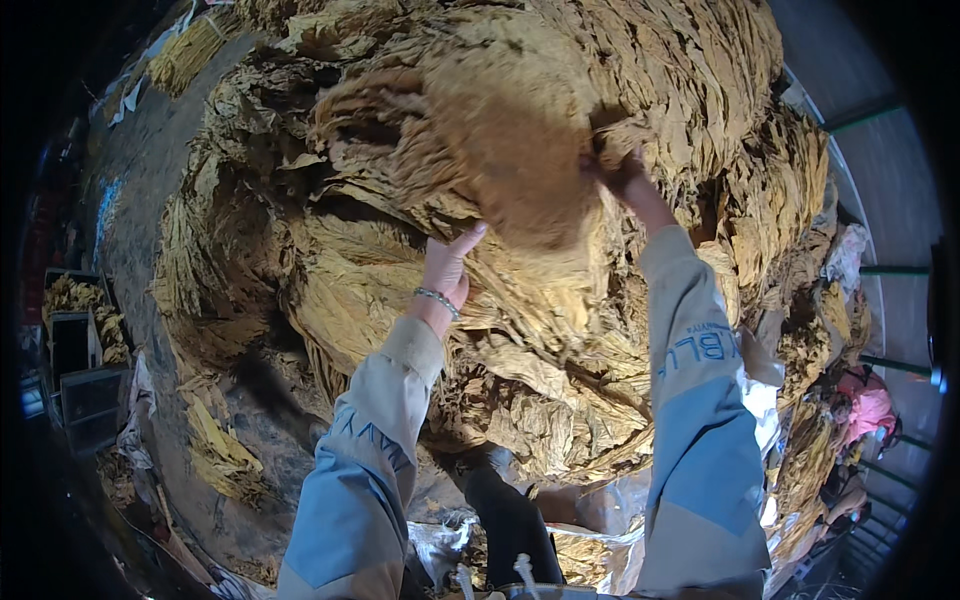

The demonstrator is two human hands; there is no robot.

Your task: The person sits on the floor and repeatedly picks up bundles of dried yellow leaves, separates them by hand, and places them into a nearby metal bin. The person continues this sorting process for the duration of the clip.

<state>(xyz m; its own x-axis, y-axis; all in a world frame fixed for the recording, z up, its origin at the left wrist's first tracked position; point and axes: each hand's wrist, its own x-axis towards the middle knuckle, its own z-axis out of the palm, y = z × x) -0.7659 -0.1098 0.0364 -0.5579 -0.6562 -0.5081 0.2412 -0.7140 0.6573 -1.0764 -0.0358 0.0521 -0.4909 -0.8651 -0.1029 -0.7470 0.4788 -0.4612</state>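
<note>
A large heap of dried tobacco leaves (360, 285), yellow to brown, spreads before me. My right hand (622, 174) grips the gathered stalk end of a leaf bundle (525, 165). That bundle fans out to the left over the heap and is blurred by motion. Lower and to the left, my left hand (448, 266) rests against the leaves with its thumb stretched up and right. Its fingers are largely hidden, so I cannot tell whether they grasp any leaf. A beaded bracelet (439, 300) circles the left wrist.
Taller leaf stacks (675, 82) rise at the upper right beside a wall with green bars (896, 270). A person in pink (866, 405) is low at the right. Dark crates (94, 397) stand left on the grey floor (139, 225). My leg (514, 517) is below the heap.
</note>
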